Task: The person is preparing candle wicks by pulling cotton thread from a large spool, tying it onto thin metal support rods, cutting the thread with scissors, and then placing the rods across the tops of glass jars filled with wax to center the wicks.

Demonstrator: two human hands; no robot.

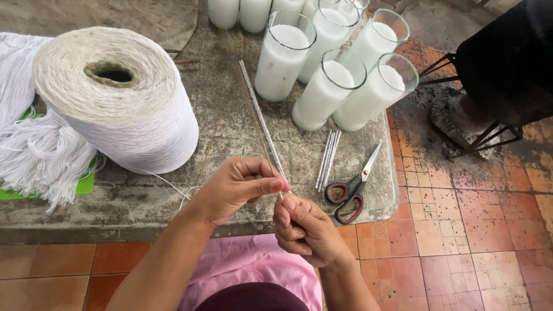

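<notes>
White string runs from the big cone (118, 98) at nine o'clock to the thin tube (263, 124) pinched by both hands — left hand (239, 187), right hand (305, 227). Frayed string could jam; the tube's far end sits near the wax-filled glasses (328, 95) at twelve.

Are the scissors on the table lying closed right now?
Yes, the scissors with red and black handles lie on the stone table with blades shut together, untouched by the left hand or right hand.
</notes>
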